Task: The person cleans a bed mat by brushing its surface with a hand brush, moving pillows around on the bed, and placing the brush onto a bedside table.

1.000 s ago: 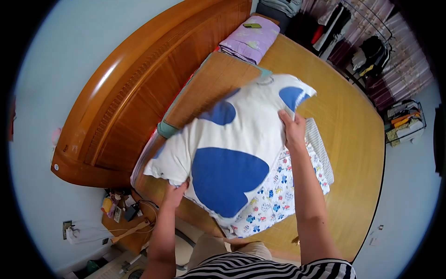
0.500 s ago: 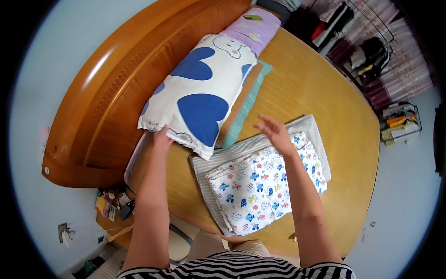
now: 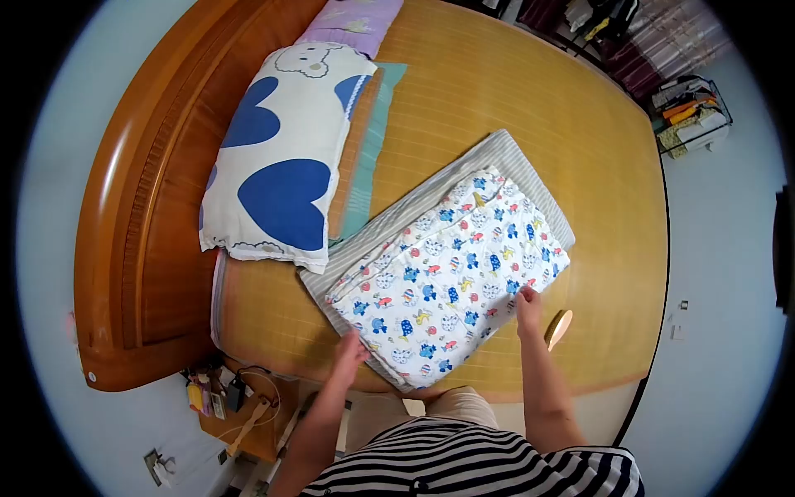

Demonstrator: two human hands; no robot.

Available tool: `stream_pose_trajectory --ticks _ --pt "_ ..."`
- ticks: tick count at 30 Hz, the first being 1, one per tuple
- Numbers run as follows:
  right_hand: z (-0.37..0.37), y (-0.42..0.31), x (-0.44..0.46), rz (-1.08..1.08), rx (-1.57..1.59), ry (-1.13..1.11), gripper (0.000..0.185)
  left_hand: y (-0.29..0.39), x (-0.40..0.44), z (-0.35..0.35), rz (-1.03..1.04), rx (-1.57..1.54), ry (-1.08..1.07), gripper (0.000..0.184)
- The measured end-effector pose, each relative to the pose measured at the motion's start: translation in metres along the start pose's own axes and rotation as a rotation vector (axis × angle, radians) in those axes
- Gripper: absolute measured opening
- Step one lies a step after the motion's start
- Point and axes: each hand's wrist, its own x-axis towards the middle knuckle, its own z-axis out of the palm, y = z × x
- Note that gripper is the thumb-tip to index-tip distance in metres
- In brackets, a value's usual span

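A white cloth printed with small colourful fish (image 3: 451,282) lies folded on a grey striped cloth (image 3: 505,153) on the bed mat. My left hand (image 3: 350,356) is at the near left corner of the cloths, fingers partly curled; its hold is unclear. At the right near edge of the printed cloth, my right hand (image 3: 527,308) is closed with its fingertips on the fabric. Against the headboard lies the white pillow with blue hearts (image 3: 277,157), away from both hands.
A wooden brush-like object (image 3: 559,329) lies right of my right hand. The carved headboard (image 3: 153,199) runs along the left. Behind the pillow is a purple pillow (image 3: 352,23). A small table with odds and ends (image 3: 269,431) stands at lower left.
The heart pillow went from both hands onto the green-edged mat by the headboard, and my left hand let it go. Both hands moved down to the folded cloths. The view shifted.
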Motion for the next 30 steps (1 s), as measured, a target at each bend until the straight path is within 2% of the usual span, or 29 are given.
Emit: stream_pose_trajectory --ticks 2,3,5,7,8,10,11,13,17,21,24,30 --pt "-0.004 0.01 0.002 0.055 0.057 0.029 0.034 -0.011 -0.021 0.031 -0.016 0.208 0.06 0.058" --pt "-0.004 0.016 0.004 0.106 0.111 0.052 0.036 -0.021 -0.022 0.03 -0.012 0.215 0.059 0.058" --pt "-0.008 0.021 0.01 0.115 0.216 0.005 0.041 -0.036 -0.017 0.029 -0.07 0.38 -0.018 0.064" --pt "-0.008 0.008 0.009 0.268 0.323 0.01 0.043 -0.029 -0.021 0.04 -0.114 0.354 0.056 0.06" --pt "-0.007 0.0 0.007 0.265 0.328 0.009 0.043 -0.03 -0.018 0.04 -0.067 0.194 0.045 0.058" --pt "-0.006 -0.014 0.002 0.405 0.521 0.002 0.045 -0.028 -0.017 0.039 -0.033 -0.043 0.014 0.055" --pt "-0.007 -0.009 0.007 0.404 0.524 -0.002 0.045 -0.028 -0.016 0.041 -0.028 -0.042 0.016 0.055" --pt "-0.002 0.003 0.018 0.381 0.664 -0.182 0.047 -0.028 -0.014 0.047 0.003 -0.086 0.019 0.056" --pt "0.003 0.025 0.039 0.471 0.737 -0.188 0.049 -0.041 -0.021 0.059 0.067 -0.107 -0.013 0.057" --pt "-0.006 0.004 0.033 0.481 0.772 -0.247 0.048 -0.047 -0.036 0.073 0.069 -0.149 -0.031 0.054" --pt "-0.012 -0.02 0.024 0.272 0.786 -0.362 0.043 -0.042 -0.045 0.084 0.03 -0.141 -0.023 0.047" --pt "-0.036 -0.063 0.013 0.117 0.754 -0.423 0.044 -0.016 -0.086 0.112 0.168 -0.28 -0.012 0.044"
